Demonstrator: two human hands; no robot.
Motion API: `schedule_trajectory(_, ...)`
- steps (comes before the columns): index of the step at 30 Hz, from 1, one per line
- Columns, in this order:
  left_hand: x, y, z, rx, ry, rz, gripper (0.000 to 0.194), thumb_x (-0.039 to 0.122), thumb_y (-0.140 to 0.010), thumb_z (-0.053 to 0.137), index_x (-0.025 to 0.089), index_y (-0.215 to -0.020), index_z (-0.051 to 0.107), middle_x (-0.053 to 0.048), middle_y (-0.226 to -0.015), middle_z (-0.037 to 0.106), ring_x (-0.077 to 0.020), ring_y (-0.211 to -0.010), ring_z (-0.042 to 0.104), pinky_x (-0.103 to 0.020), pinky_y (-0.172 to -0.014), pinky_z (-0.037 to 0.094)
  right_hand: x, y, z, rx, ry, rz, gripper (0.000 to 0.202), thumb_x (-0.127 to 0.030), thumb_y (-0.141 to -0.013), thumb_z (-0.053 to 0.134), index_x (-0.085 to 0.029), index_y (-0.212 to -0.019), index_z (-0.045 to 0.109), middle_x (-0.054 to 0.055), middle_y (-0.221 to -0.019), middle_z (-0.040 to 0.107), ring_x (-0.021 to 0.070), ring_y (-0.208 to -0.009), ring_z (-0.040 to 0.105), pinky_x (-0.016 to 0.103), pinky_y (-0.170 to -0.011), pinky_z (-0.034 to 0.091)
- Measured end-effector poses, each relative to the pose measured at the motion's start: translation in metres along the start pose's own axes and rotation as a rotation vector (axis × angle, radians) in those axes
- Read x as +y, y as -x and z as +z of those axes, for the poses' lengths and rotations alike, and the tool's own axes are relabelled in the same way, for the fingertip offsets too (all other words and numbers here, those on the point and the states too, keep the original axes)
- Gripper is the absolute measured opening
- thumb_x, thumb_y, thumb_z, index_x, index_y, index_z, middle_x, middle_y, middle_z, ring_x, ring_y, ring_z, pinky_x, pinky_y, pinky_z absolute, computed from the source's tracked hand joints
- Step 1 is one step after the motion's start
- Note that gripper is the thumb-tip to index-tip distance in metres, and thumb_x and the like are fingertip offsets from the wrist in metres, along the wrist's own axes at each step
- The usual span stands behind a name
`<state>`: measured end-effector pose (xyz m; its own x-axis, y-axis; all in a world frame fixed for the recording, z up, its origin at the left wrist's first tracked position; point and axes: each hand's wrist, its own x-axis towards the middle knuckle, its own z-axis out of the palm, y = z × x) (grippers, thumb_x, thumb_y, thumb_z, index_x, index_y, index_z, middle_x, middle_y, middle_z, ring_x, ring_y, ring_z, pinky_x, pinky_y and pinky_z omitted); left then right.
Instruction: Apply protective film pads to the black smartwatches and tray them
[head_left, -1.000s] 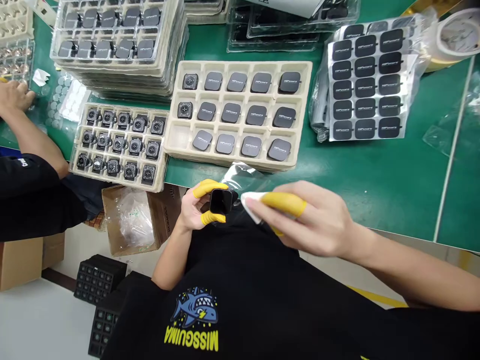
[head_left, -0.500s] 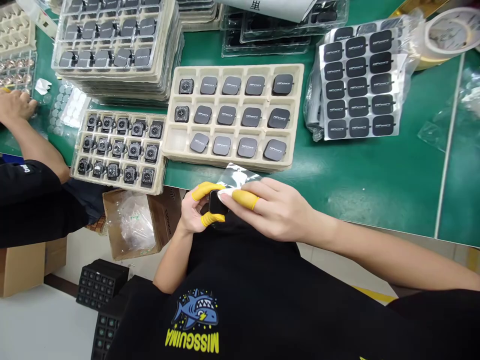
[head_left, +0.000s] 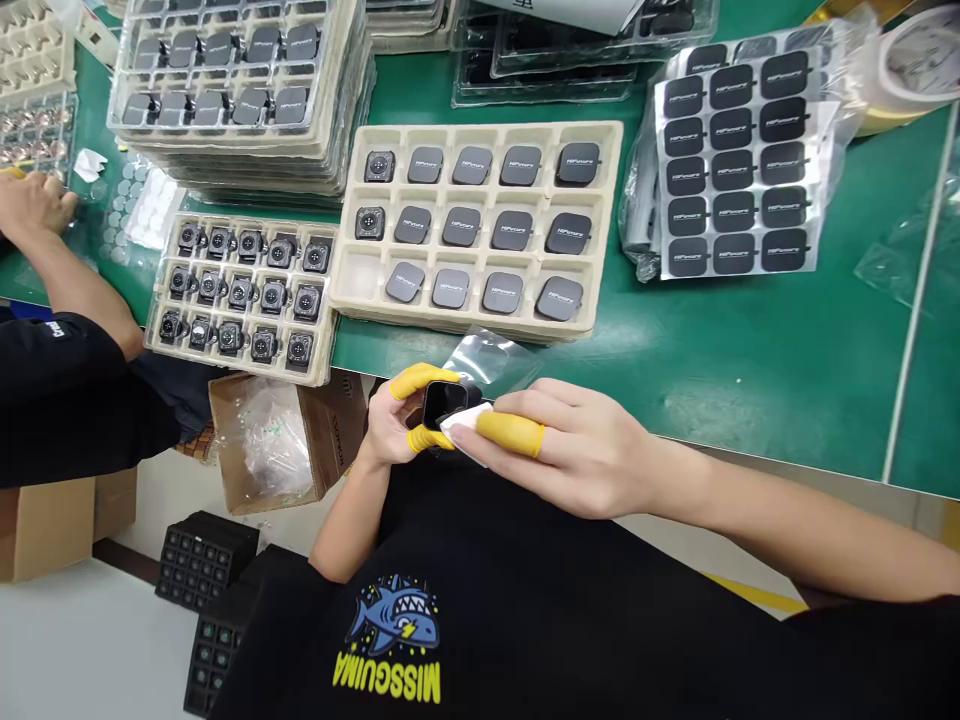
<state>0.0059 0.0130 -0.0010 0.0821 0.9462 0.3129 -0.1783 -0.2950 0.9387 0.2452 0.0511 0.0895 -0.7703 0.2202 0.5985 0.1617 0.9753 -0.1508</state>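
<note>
Between the yellow-covered thumb and finger of my left hand (head_left: 397,415) is a dark smartwatch body (head_left: 444,400), its glossy screen turned up. My right hand (head_left: 570,440), with a yellow finger cot on one finger, pinches a small white cloth (head_left: 466,425) against the lower right edge of the watch. A clear plastic film (head_left: 487,360) lies just beyond, at the table's edge. Past it stands a beige tray (head_left: 480,318) of watches; most carry dark printed covers, two show their sensor backs, and the front left compartment holds none.
A smaller beige tray (head_left: 236,368) of watches sits to the left, before a tall stack of trays (head_left: 330,130). Sheets of black labels (head_left: 739,170) and a tape roll (head_left: 919,60) lie right. A co-worker's hand (head_left: 37,205) rests far left. Below is an open carton (head_left: 274,445).
My right hand has moved down and right with the white cloth, baring more of the watch screen. My left hand still holds the watch. The whole view has shifted slightly.
</note>
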Motion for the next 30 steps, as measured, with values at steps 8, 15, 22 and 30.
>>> schedule_trajectory(8,0.004,0.003,-0.002,-0.119,-0.108,0.088,0.055,0.050,-0.090,0.093,0.021,-0.134,0.081,-0.011,-0.111,0.085,-0.0225,-0.094,0.082,-0.031,-0.085,0.067,0.008,-0.009,0.015,-0.028,0.058,-0.079,0.018,-0.010,-0.111,0.064,-0.016,-0.111,0.081,0.006,-0.106,0.081,0.0166,-0.089,0.066,0.036,-0.066,0.041)
schedule_trajectory(15,-0.008,0.016,-0.004,-0.025,-0.063,-0.009,0.069,0.054,-0.077,0.103,0.019,-0.132,0.081,-0.010,-0.111,0.082,-0.0241,-0.097,0.083,-0.029,-0.081,0.069,0.014,-0.005,0.007,-0.064,0.273,-0.012,0.020,-0.005,-0.106,0.066,-0.014,-0.111,0.083,0.005,-0.089,0.076,0.0194,-0.085,0.064,0.037,-0.064,0.040)
schedule_trajectory(22,0.001,0.010,-0.007,0.026,0.042,-0.075,0.067,0.056,-0.077,0.102,0.021,-0.130,0.084,-0.008,-0.107,0.080,-0.0207,-0.087,0.080,-0.029,-0.073,0.068,0.002,0.004,-0.011,0.003,0.115,0.038,0.022,-0.003,-0.107,0.063,-0.010,-0.121,0.078,0.008,-0.091,0.076,0.0221,-0.093,0.070,0.037,-0.064,0.049)
schedule_trajectory(30,0.006,0.002,-0.002,-0.014,0.030,-0.022,0.063,0.056,-0.077,0.102,0.024,-0.129,0.085,-0.009,-0.107,0.083,-0.0217,-0.093,0.082,-0.029,-0.082,0.066,-0.003,-0.005,0.001,0.004,0.016,0.002,0.018,-0.004,-0.104,0.072,-0.006,-0.120,0.080,0.007,-0.093,0.076,0.0212,-0.094,0.069,0.037,-0.066,0.046)
